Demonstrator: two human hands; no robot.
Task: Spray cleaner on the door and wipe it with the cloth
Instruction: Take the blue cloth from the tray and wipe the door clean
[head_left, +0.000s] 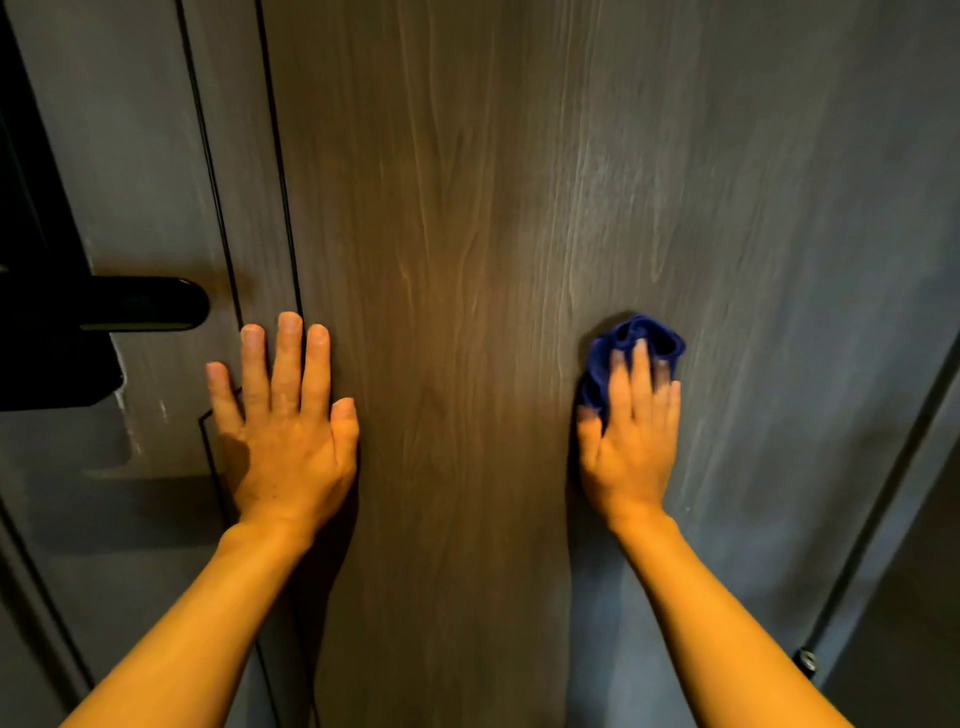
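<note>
The right hand (631, 431) pressed a bunched blue cloth (631, 345) flat against the door (467, 208), fingers spread over it. The left hand (285, 415) lay open and empty, braced beside the handle (140, 304). Wiping looked underway; no spray bottle was visible, so spraying seemed done.

A door (467, 208) fills the view. The left hand (285, 426) lies flat against it, left of centre, fingers pointing up. A door handle (140, 304) sits just left of that hand, slightly higher. The right hand (628, 441) presses a bunched cloth (636, 338) onto the door, right of centre
</note>
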